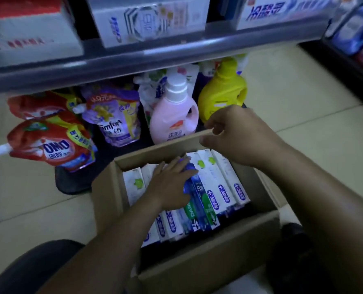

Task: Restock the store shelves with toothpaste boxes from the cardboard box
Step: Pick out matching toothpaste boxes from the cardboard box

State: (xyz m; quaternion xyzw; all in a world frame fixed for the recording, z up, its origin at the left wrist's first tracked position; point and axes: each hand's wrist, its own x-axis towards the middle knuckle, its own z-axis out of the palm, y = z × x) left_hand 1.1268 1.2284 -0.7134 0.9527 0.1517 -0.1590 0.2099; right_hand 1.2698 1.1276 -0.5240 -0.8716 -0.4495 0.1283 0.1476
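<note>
An open cardboard box (pixel 208 259) stands on the floor in front of me, filled with several white toothpaste boxes (pixel 221 179) lying side by side. Among them lies a blue and green toothpaste box (pixel 199 200). My left hand (pixel 172 185) lies inside the carton with its fingers spread over the blue box and the white ones beside it. My right hand (pixel 238 134) hovers over the carton's far rim, fingers loosely bent, holding nothing. Toothpaste boxes (pixel 146 20) stand on the shelf (pixel 134 58) above.
The bottom shelf holds red OMO pouches (pixel 51 145), a purple Comfort pouch (pixel 114 119), a pink bottle (pixel 174 115) and a yellow bottle (pixel 223 90). A second rack (pixel 359 39) stands at the right. Tiled floor (pixel 303 98) lies between the racks. My knee is at bottom left.
</note>
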